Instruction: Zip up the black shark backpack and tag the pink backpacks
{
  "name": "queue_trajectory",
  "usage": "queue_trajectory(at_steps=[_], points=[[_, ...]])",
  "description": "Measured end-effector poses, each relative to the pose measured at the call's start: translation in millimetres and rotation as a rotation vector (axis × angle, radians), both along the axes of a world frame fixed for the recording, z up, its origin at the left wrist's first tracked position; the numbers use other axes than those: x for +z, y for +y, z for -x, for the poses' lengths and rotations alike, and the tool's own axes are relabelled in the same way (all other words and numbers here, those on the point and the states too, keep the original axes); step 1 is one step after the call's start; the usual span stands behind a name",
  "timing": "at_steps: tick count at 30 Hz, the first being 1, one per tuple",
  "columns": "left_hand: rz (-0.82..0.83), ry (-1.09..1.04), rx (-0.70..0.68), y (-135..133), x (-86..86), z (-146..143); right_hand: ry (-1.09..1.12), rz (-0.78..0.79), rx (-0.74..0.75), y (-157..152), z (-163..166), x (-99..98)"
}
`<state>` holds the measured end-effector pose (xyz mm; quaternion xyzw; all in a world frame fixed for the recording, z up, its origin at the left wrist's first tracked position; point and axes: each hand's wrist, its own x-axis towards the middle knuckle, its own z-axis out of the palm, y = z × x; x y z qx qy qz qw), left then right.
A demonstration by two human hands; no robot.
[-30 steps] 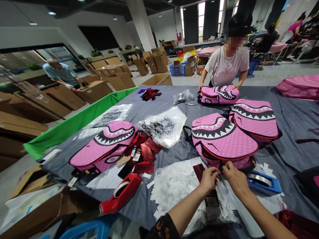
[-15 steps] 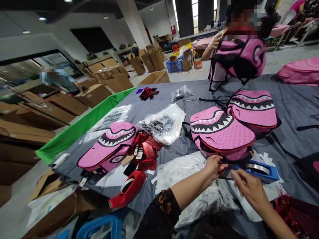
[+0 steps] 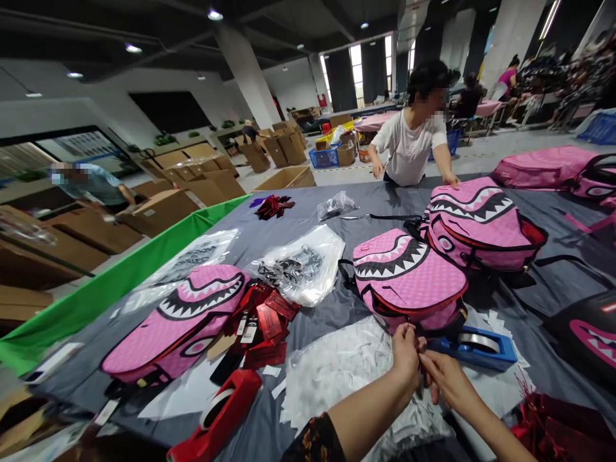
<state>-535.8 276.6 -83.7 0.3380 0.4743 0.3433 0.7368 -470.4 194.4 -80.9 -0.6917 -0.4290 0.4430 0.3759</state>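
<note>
My left hand (image 3: 405, 353) is closed in a pinch at the lower front edge of a pink backpack (image 3: 409, 276) with a shark-mouth print. Fingertips of my right hand (image 3: 447, 375) press together right beside it, the two hands meeting. Whatever thin thing they pinch is too small and hidden to name. Just behind my right hand stands a blue tape dispenser (image 3: 486, 350) with a clear roll. Beneath my forearms lies a clear bag full of white slips (image 3: 337, 372). Dark red tags with strings (image 3: 558, 423) are heaped at the lower right.
A co-worker (image 3: 409, 141) across the table touches another pink backpack (image 3: 474, 221). To the left lie a pink backpack (image 3: 178, 327), red tags (image 3: 274, 321), a red tape dispenser (image 3: 221, 410) and a plastic bag of dark pieces (image 3: 303, 263). Cardboard boxes (image 3: 163, 202) stand beyond the green cloth edge (image 3: 120, 276).
My right hand has moved in to meet my left at the backpack's edge. The backpack that the co-worker held up is now down on the table. My view has shifted.
</note>
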Motion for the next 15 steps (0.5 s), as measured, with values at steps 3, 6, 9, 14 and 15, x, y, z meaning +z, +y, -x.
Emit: queue_trajectory(at_steps=[3,6,9,14,15], points=[[-0.377,0.28,-0.166,5.6,-10.2,20.0,-0.276,-0.151,-0.001,-13.5,-10.1,-12.0],[-0.777,0.552,-0.263,13.9,-17.0,40.9,-0.409,-0.329,-0.091,-21.1,-19.6,-17.4],[-0.916,0.489,-0.331,22.9,-19.0,46.5,-0.311,-0.421,-0.159,-18.5,-23.2,-13.7],[-0.739,0.088,-0.354,36.9,-27.5,28.9,0.128,-0.317,-0.375,3.8,-9.4,-4.7],[-0.627,0.034,-0.304,39.0,-30.0,25.4,0.237,-0.312,-0.426,9.8,-5.0,-4.0]])
